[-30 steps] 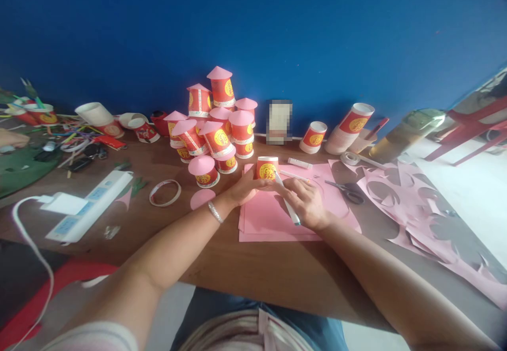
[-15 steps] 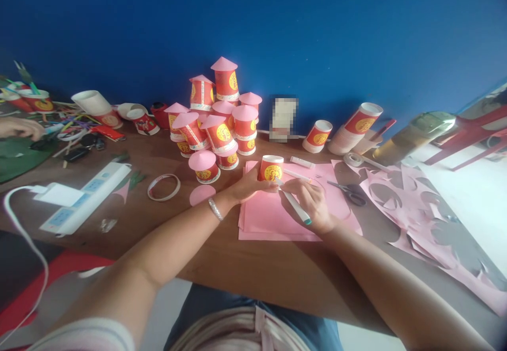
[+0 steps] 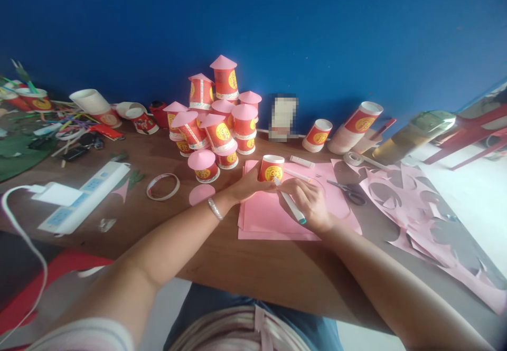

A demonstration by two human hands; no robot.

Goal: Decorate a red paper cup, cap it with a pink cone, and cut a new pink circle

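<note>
My left hand [image 3: 253, 186] is closed around the lower left side of a red paper cup [image 3: 272, 169] with a yellow emblem and an open white top. In my right hand [image 3: 309, 200] is what looks like a slim utility knife [image 3: 292, 207], white with a teal end. Its pale tip meets the cup's front, near the emblem and my left thumb. Both hands are above a stack of pink paper [image 3: 273, 221] on the brown table [image 3: 222, 253]. To the left stand several red cups with pink cone tops [image 3: 217, 129], piled up.
Scissors [image 3: 352, 193] and pink paper scraps [image 3: 412, 208] lie to the right. A tape roll [image 3: 163, 187] and a power strip [image 3: 89, 195] are on the left. Other cups [image 3: 317, 135] and a bottle [image 3: 415, 137] stand at the back. A pink disc [image 3: 202, 195] lies near my left wrist.
My right hand and the knife have shifted slightly to the left and up against the cup. At the far left, another person's hand has mostly left the view.
</note>
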